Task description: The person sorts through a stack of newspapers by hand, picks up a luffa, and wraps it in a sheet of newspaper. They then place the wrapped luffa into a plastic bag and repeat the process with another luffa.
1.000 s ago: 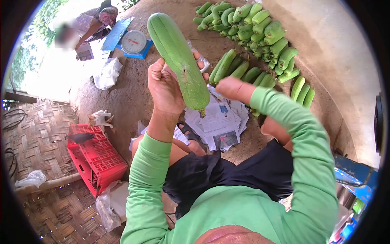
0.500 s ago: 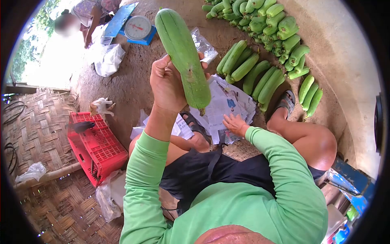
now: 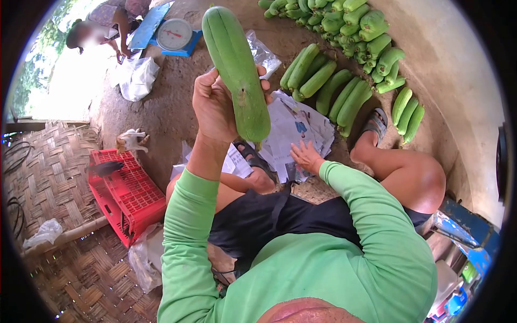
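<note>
My left hand [image 3: 215, 107] is wrapped round a large green sponge gourd [image 3: 237, 75], held up and slightly tilted, with a small dark hole in its skin near the middle. Under and beyond it, printed paper sheets [image 3: 318, 126] lie fanned out on the ground between my feet. My right hand [image 3: 306, 157] rests on the near edge of these sheets, fingers spread, holding nothing. Several more gourds [image 3: 350, 107] lie in a row just past the paper, and three smaller ones [image 3: 407, 116] lie to the right of my foot.
A big heap of gourds [image 3: 371, 37] lies along the wall at the back right. A blue dial scale [image 3: 175, 36] stands at the back left, near a bending person [image 3: 105, 24] and a white bag [image 3: 137, 78]. A red crate [image 3: 129, 188] and a cat [image 3: 132, 141] are on my left.
The gourd in my left hand has turned a little, and its hole shows more clearly. My right hand stays on the paper. The view has shifted slightly.
</note>
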The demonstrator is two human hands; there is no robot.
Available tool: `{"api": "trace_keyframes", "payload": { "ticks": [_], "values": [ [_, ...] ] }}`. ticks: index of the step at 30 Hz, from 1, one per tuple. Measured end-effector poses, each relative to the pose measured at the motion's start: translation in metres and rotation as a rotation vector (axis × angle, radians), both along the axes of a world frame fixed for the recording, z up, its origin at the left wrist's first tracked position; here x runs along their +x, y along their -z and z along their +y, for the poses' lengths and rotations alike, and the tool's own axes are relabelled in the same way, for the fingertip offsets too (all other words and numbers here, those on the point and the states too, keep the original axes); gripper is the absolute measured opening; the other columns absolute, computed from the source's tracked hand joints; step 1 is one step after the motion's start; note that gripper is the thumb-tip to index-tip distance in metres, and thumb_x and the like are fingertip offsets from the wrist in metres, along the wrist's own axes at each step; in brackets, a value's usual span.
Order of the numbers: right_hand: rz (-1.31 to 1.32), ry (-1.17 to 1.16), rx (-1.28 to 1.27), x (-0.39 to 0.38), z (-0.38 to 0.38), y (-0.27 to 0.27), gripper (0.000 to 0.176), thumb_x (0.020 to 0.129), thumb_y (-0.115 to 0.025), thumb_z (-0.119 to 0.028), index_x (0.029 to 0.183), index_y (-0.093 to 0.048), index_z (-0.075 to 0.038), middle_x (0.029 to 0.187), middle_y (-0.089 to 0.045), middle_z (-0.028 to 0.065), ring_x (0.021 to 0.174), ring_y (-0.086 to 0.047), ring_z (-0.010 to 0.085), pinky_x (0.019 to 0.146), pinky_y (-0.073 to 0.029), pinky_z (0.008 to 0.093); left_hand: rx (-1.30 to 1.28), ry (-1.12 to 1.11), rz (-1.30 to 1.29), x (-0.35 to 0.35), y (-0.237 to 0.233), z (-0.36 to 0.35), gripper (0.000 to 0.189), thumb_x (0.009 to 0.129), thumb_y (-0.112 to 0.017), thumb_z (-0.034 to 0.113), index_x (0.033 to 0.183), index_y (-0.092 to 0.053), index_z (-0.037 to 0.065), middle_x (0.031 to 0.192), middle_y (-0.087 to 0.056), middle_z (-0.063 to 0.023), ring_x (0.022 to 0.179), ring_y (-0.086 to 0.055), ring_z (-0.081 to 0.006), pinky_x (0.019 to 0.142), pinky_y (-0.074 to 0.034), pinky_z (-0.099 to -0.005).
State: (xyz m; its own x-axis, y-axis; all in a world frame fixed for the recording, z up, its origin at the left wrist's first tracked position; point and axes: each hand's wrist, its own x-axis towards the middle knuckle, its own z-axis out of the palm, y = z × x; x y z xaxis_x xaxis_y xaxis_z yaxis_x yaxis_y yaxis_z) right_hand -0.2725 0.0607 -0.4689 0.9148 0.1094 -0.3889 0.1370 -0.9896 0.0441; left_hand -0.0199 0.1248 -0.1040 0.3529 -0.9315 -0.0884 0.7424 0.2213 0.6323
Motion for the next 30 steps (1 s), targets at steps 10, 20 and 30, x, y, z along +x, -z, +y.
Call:
{"api": "trace_keyframes", "payload": {
  "ticks": [10, 20, 30],
  "values": [
    [-0.033, 0.055, 0.006, -0.008, 0.002, 0.002, 0.080, 0.091, -0.065, -0.054, 0.155, -0.040, -0.012, 0.163, -0.033, 0.0147, 0.145, -0.036, 0.0434, 0.105, -0.040, 0.0666, 0.194, 0.074, -0.116, 0.000, 0.035, -0.006, 0.052, 0.099, -0.050, 0.041, 0.133, -0.056, 0.002, 0.121, -0.065, -0.0155, 0.103, -0.066, -0.0294, 0.089, -0.055, -0.0468],
    [-0.055, 0.342, 0.152, 0.007, -0.026, -0.004, 0.043, 0.098, -0.053, -0.020, 0.141, -0.052, -0.011, 0.160, -0.038, 0.0153, 0.137, -0.045, 0.0417, 0.096, -0.048, 0.0624, 0.691, 0.159, -1.166, -0.007, 0.158, -0.002, 0.077, 0.078, -0.081, 0.020, 0.141, -0.044, -0.003, 0.109, -0.064, -0.0133, 0.098, -0.064, -0.0227, 0.085, -0.052, -0.0343],
    [0.144, 1.129, 0.517, -0.004, -0.072, 0.001, 0.028, 0.090, -0.057, -0.012, 0.109, -0.073, 0.001, 0.121, -0.068, 0.0272, 0.115, -0.066, 0.0436, 0.098, -0.053, 0.0506, 0.727, 0.124, -1.087, -0.050, 0.349, 0.020, 0.072, 0.072, -0.079, 0.019, 0.138, -0.054, 0.002, 0.119, -0.067, -0.0228, 0.113, -0.065, -0.0345, 0.098, -0.049, -0.0407]
  ]
}}
